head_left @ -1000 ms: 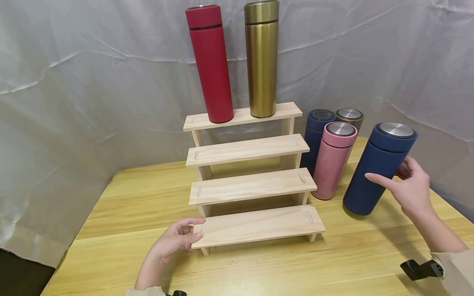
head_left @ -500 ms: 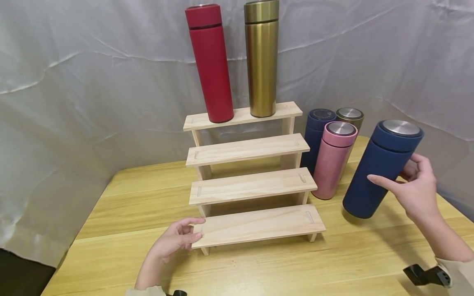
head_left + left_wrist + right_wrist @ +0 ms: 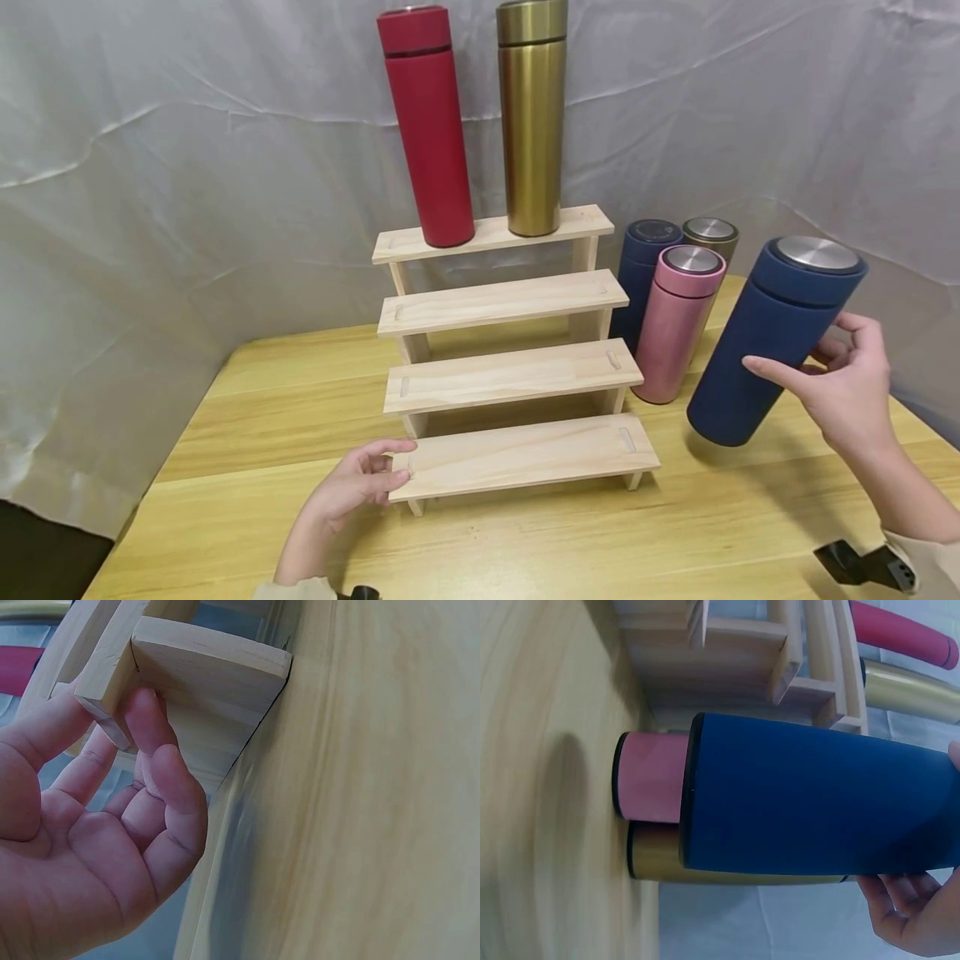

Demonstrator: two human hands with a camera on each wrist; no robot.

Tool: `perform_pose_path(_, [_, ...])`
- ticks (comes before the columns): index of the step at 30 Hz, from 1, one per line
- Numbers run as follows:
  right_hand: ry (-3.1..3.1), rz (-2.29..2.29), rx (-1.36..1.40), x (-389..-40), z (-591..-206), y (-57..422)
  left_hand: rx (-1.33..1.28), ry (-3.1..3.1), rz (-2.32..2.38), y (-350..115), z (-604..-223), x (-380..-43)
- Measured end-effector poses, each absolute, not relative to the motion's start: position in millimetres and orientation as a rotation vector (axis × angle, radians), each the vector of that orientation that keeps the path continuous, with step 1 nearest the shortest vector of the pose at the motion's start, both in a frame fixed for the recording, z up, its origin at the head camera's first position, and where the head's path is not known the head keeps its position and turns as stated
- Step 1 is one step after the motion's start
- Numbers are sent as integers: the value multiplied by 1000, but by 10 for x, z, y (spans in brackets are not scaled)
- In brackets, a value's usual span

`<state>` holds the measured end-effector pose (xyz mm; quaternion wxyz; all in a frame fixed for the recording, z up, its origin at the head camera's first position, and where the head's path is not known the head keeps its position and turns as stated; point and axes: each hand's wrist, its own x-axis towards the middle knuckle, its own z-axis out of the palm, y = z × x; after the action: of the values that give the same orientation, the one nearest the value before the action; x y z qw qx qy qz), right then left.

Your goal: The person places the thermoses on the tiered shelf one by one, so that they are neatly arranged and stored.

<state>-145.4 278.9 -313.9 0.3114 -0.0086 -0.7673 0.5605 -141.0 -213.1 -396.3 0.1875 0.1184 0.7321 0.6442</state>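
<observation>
My left hand [image 3: 352, 483] pinches the left end of the lowest step of a wooden tiered stand [image 3: 517, 458], thumb above and fingers beneath; the left wrist view shows the fingertips under the board [image 3: 112, 682]. In my right hand [image 3: 847, 383] is a dark blue thermos [image 3: 772, 342] with a steel-topped lid, tilted to the right. Its base hangs above the tabletop, a gap and shadow showing in the right wrist view. A red thermos [image 3: 431, 142] and a gold thermos [image 3: 534, 133] stand upright on the top step.
Right of the stand, a pink thermos [image 3: 675, 333], another dark blue thermos [image 3: 637, 283] and a bronze-gold thermos [image 3: 708, 233] stand close together on the wooden table [image 3: 262, 417]. A grey cloth [image 3: 225, 208] hangs behind. The lower three steps carry no bottles.
My right hand has raised the blue thermos off the table and tilted it further, its top moving right. The left hand has stayed on the stand.
</observation>
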Motion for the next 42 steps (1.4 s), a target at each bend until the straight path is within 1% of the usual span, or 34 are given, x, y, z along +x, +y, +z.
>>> perform_pose_path(12, [-1882,1631,118,-1378,-2989,2661,397,2037,1835,-2145,-3966,-1411])
perform_pose_path(20, [-1763,1761,252,-1361,-2915,2549,372,2040,1830,-2143,-3968,-1415])
perform_pose_path(27, [-1846,1682,232,-1339,-2829,2481,363,2044,1825,-2144,-3973,-1411])
perform_pose_path(42, [-1803,1760,324,-1378,-2723,2324,356,2044,1829,-2135,-3964,-1406])
